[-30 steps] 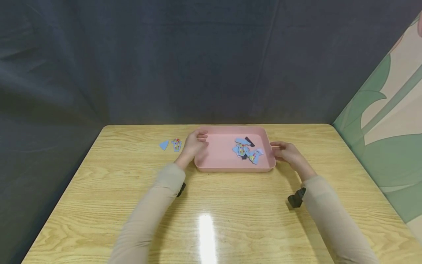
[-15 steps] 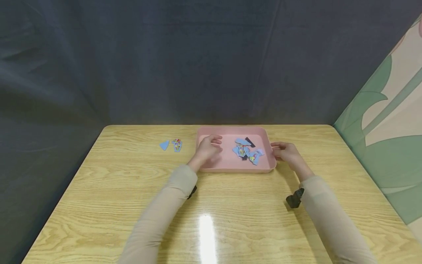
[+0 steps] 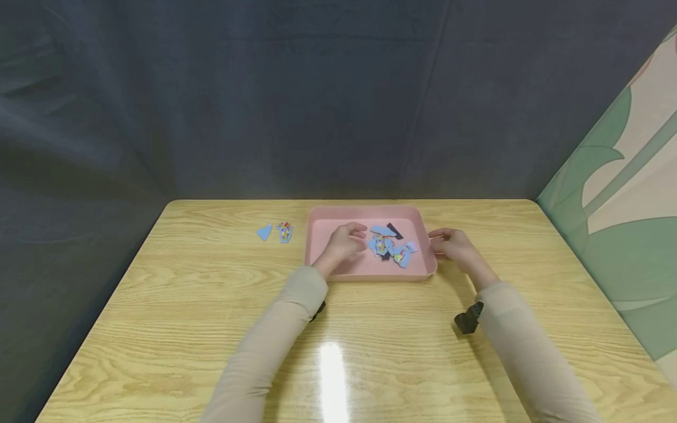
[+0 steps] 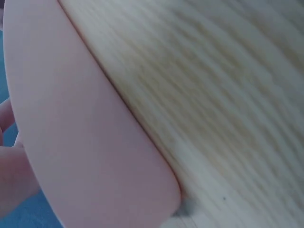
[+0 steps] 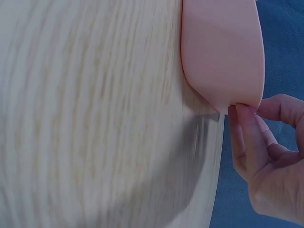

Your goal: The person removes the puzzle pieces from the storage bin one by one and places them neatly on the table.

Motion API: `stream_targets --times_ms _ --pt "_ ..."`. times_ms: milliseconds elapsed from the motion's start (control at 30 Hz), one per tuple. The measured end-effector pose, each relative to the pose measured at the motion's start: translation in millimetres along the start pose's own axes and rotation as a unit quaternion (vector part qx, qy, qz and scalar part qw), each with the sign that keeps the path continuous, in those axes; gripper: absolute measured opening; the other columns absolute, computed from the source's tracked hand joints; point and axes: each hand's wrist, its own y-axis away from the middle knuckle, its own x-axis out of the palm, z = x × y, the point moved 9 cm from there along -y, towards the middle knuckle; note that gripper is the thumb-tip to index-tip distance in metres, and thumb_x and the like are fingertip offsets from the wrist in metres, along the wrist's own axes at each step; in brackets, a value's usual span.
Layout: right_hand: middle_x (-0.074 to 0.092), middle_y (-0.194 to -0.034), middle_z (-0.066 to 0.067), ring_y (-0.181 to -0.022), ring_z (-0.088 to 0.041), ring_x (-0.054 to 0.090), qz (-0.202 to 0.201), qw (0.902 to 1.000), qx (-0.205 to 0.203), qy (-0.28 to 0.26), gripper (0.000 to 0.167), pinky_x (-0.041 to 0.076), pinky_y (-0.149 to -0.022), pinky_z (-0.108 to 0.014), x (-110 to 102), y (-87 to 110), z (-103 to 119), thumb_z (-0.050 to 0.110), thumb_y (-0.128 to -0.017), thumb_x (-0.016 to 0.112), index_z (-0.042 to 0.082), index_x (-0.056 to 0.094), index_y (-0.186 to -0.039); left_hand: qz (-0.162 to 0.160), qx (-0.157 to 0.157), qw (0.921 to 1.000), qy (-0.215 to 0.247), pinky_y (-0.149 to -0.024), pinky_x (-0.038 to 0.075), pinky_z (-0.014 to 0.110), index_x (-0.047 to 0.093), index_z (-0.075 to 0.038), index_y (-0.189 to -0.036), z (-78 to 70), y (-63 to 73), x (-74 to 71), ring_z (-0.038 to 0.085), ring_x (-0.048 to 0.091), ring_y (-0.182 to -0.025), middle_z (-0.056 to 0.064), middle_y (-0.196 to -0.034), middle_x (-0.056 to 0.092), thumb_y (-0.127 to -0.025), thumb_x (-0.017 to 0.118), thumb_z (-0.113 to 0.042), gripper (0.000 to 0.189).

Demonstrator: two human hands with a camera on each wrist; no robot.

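Note:
A shallow pink tray (image 3: 370, 277) stands at the back of the table, seen also as a pink wall (image 4: 90, 128) in the left wrist view. At its right end, my right hand (image 3: 456, 249) pinches the rim, with the thumb over the edge and fingers outside in the right wrist view. My left hand (image 3: 344, 242) is over the left half of the tray, fingers loosely bent and holding nothing visible. Just right of its fingertips lies a loose pile of blue, multicoloured-patterned flat pieces (image 3: 382, 244) inside the tray. A black strip (image 3: 394, 231) lies behind them.
On the wooden table (image 3: 201, 305), left of the tray, lie a blue triangular piece (image 3: 264, 232) and a colourful patterned piece (image 3: 285, 232). A dark curtain (image 3: 338, 100) hangs behind the table. A leaf-patterned panel (image 3: 629, 223) borders it on the right.
My left hand has moved right, from the tray's left rim to over its inside. The tray has shifted slightly left and nearer with its pieces, my right hand moving along at its rim.

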Motion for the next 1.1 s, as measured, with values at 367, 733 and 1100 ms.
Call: stream_targets --times_ms 367,733,1100 --pt "0.051 -0.123 -0.026 -0.084 -0.002 0.060 0.011 0.9998 0.012 -0.008 0.048 0.057 -0.083 -0.023 9.7 -3.9 1.7 0.007 -0.092 0.050 -0.014 0.038 -0.134 0.027 -0.003 0.9995 -0.018 -0.081 0.058 0.029 0.058 -0.002 -0.126 0.4 0.6 15.2 0.030 0.060 -0.111 0.016 -0.121 0.062 -0.082 0.063 0.007 0.045" --pt "0.053 -0.122 -0.028 -0.086 -0.006 0.062 0.021 0.9997 0.008 -0.002 0.048 0.058 -0.086 -0.027 20.3 -3.9 9.1 0.005 -0.093 0.052 -0.015 0.037 -0.134 0.007 -0.007 0.9983 -0.057 -0.088 0.055 0.030 0.060 -0.002 -0.122 5.4 -3.2 16.5 0.029 0.061 -0.109 0.015 -0.120 0.063 -0.081 0.067 0.004 0.042" --pt "0.049 -0.126 -0.033 -0.089 -0.009 0.061 0.038 0.9991 -0.005 0.017 0.051 0.057 -0.087 -0.029 27.6 -3.0 17.4 0.003 -0.090 0.052 -0.016 0.035 -0.133 0.004 0.038 0.9867 -0.158 -0.102 0.048 0.035 0.058 -0.002 -0.126 5.9 -7.6 19.3 0.027 0.059 -0.115 0.014 -0.121 0.064 -0.083 0.073 -0.012 0.047"
